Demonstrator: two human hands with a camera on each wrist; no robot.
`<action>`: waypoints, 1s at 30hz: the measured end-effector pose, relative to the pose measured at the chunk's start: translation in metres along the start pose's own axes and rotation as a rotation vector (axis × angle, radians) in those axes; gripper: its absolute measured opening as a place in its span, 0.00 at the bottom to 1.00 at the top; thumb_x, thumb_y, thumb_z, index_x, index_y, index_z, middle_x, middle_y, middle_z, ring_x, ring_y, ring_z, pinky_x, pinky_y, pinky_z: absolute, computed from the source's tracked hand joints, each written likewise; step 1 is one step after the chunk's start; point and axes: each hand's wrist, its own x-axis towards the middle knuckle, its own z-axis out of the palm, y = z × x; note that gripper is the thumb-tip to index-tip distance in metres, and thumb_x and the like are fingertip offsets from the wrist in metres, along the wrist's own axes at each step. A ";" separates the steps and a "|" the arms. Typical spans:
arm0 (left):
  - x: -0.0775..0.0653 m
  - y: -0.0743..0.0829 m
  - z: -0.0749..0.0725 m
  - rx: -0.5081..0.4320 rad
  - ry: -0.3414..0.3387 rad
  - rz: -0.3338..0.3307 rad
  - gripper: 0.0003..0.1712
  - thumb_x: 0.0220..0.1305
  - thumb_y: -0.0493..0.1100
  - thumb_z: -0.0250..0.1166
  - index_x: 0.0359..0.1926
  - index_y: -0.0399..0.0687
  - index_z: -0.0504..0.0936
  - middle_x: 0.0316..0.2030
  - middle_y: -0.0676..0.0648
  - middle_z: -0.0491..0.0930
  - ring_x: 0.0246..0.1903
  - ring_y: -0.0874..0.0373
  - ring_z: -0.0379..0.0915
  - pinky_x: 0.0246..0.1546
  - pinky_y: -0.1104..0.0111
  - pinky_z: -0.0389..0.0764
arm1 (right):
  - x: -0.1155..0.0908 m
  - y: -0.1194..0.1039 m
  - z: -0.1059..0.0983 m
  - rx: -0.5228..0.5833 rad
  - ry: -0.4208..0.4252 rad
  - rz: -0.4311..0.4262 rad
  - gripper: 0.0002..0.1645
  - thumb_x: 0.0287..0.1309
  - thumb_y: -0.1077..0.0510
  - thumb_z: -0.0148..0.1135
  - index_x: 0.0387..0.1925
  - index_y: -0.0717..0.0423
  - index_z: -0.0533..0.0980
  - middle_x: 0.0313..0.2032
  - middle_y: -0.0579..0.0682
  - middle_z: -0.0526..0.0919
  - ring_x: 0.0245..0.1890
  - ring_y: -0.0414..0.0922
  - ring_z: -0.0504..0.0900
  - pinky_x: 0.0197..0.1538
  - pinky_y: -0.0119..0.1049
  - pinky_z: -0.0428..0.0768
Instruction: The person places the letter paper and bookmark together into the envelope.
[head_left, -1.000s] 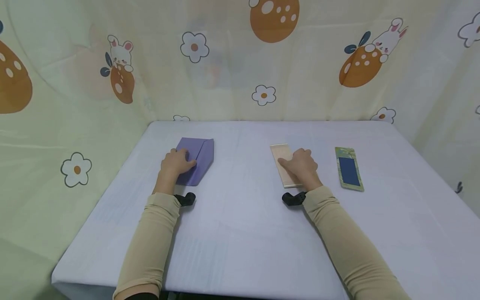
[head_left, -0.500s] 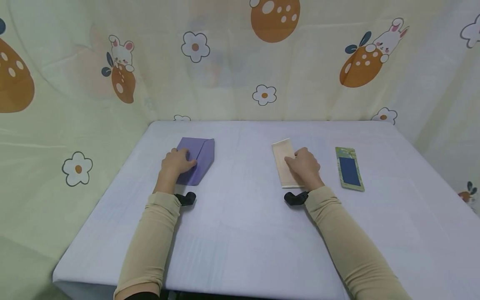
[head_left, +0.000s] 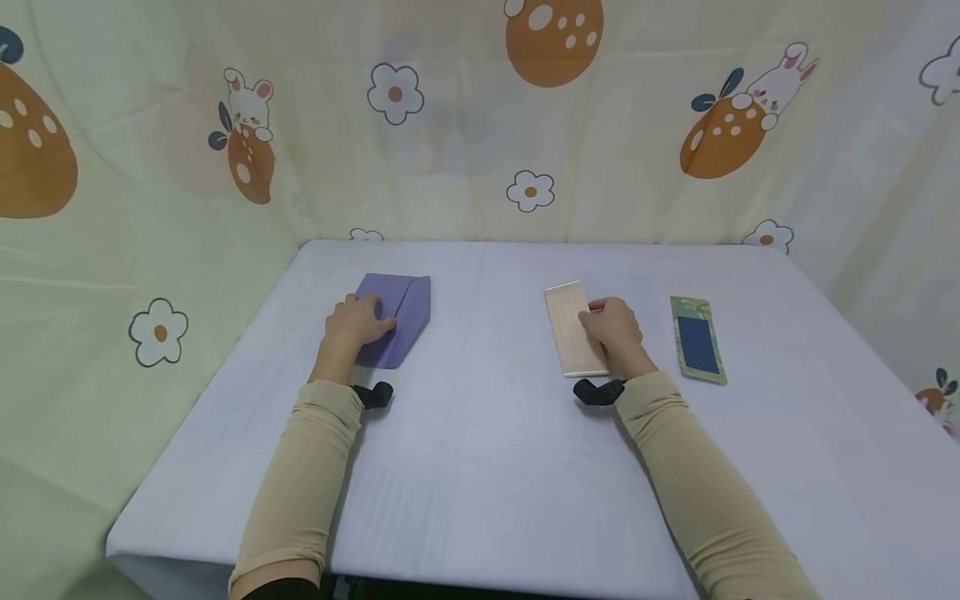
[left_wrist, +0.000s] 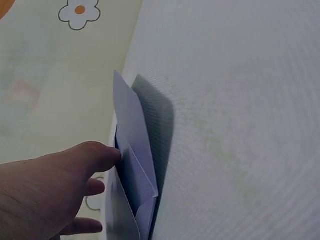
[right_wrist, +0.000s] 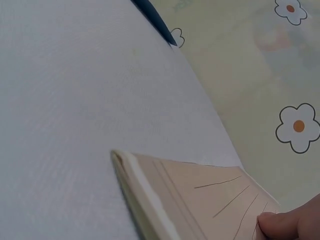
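Both arms (head_left: 300,475) reach forward, left hand (head_left: 355,322) palm down, right hand (head_left: 617,328) pinching.

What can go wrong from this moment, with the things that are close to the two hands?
1. The purple paper envelope may crease under the left hand, as its paper looks partly open beside the thumb.
2. The flat beige rectangular piece with layered edge might twist if lifted, since the right hand pinches only one long side.
3. The green-bordered rectangular card with blue panel could get bumped if that hand swings right.
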 end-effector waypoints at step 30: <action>-0.002 0.003 -0.002 0.014 -0.008 -0.003 0.39 0.64 0.60 0.53 0.70 0.46 0.60 0.66 0.30 0.58 0.63 0.32 0.58 0.59 0.41 0.65 | -0.003 -0.012 0.000 0.364 -0.085 0.101 0.29 0.65 0.54 0.46 0.65 0.61 0.65 0.54 0.58 0.74 0.32 0.39 0.71 0.28 0.25 0.71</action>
